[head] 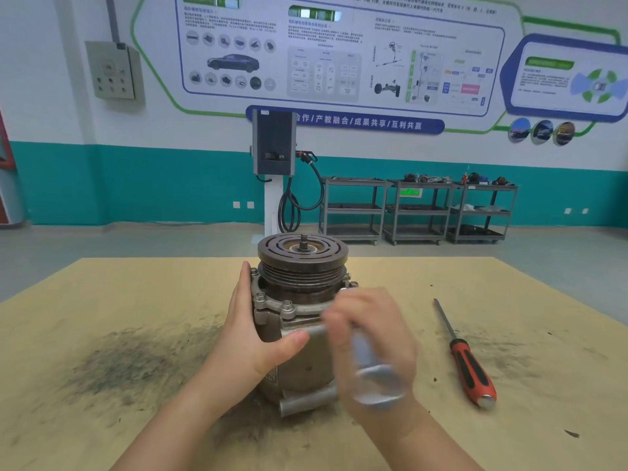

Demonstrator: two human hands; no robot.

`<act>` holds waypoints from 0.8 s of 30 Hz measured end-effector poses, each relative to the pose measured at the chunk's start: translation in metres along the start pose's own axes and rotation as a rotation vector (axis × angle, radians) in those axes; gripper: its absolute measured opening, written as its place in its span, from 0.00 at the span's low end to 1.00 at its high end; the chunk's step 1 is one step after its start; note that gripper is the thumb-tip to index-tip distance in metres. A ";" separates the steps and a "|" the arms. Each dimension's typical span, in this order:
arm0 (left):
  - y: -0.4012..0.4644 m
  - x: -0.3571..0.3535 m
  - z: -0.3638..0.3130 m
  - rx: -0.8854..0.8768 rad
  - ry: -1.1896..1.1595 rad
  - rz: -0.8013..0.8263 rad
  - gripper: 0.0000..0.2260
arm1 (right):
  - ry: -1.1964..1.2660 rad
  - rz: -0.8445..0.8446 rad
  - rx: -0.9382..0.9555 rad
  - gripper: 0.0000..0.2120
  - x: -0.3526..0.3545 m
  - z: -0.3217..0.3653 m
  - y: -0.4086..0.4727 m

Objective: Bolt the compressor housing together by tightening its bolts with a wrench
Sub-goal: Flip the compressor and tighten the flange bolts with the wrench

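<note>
The compressor (299, 338) stands upright on the brown board, its dark grooved pulley (302, 256) on top. Several bolts (287, 305) ring the grey housing flange under the pulley. My left hand (253, 331) holds the housing's left side, fingers up along the flange and thumb across the front. My right hand (372, 338), blurred by motion, grips a silver wrench (370, 372) in front of the housing's right side. The wrench's working end is hidden behind my fingers near the flange.
A red-and-black screwdriver (467, 365) lies on the board (102, 317) to the right of the compressor. Dark grime stains the board at left and around the base. Beyond the table are a charging station (274, 147) and grey shelf carts (418, 210).
</note>
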State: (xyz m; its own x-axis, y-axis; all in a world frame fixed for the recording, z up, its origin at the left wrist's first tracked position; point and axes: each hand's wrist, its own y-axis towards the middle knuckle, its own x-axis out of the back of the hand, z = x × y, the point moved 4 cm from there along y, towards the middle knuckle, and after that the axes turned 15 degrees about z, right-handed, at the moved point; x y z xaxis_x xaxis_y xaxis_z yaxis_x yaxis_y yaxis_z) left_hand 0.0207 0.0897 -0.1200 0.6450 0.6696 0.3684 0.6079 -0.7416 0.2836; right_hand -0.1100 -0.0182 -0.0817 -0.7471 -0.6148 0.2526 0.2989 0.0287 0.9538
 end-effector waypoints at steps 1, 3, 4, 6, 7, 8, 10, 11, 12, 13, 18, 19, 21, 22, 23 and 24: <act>0.000 0.000 0.000 0.000 0.000 -0.004 0.63 | -0.098 0.084 0.031 0.10 -0.003 0.003 0.001; 0.001 0.001 0.001 -0.001 -0.006 -0.001 0.65 | -0.118 0.097 0.050 0.10 -0.001 0.006 0.003; 0.001 0.000 0.002 -0.005 -0.012 0.005 0.63 | -0.050 0.036 0.040 0.10 0.003 0.007 0.005; -0.001 -0.001 0.001 -0.001 -0.009 0.014 0.57 | 0.221 -0.179 -0.081 0.12 0.018 0.000 0.009; -0.001 -0.001 0.001 0.005 -0.004 0.013 0.55 | 0.363 -0.294 -0.186 0.15 0.026 -0.007 0.010; -0.001 -0.001 0.000 0.011 0.002 0.012 0.55 | 0.490 -0.376 -0.302 0.17 0.032 -0.015 0.013; -0.001 -0.001 0.000 0.016 0.008 0.014 0.57 | 0.714 -0.429 -0.520 0.21 0.037 -0.031 0.013; -0.001 -0.001 0.000 0.014 0.004 0.018 0.58 | 0.811 -0.432 -0.602 0.24 0.037 -0.038 0.012; -0.001 -0.001 0.000 0.013 0.001 0.020 0.59 | 0.897 -0.433 -0.664 0.26 0.036 -0.044 0.012; -0.001 -0.001 0.000 0.013 0.001 0.019 0.59 | 0.968 -0.431 -0.709 0.27 0.035 -0.048 0.012; -0.001 -0.002 0.000 0.017 0.010 0.021 0.59 | 1.096 -0.348 -0.752 0.19 0.035 -0.061 0.012; -0.001 -0.002 0.000 0.017 0.008 0.022 0.59 | 1.096 -0.331 -0.750 0.18 0.035 -0.062 0.013; -0.002 -0.002 0.000 0.014 0.006 0.021 0.59 | 1.047 -0.326 -0.719 0.17 0.034 -0.060 0.012; -0.002 -0.001 0.000 0.011 0.008 0.020 0.58 | 0.991 -0.334 -0.684 0.18 0.034 -0.058 0.011; -0.002 -0.001 -0.001 0.009 0.011 0.019 0.58 | 0.929 -0.342 -0.638 0.18 0.032 -0.054 0.009; -0.002 -0.001 -0.001 0.007 0.015 0.017 0.58 | 0.879 -0.351 -0.588 0.19 0.031 -0.050 0.007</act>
State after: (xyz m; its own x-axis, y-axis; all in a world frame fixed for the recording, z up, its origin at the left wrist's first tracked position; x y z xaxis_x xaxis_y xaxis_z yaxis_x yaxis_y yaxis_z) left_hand 0.0179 0.0903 -0.1202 0.6481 0.6561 0.3867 0.6002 -0.7526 0.2709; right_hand -0.1010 -0.0762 -0.0754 -0.2348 -0.8663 -0.4409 0.5617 -0.4911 0.6659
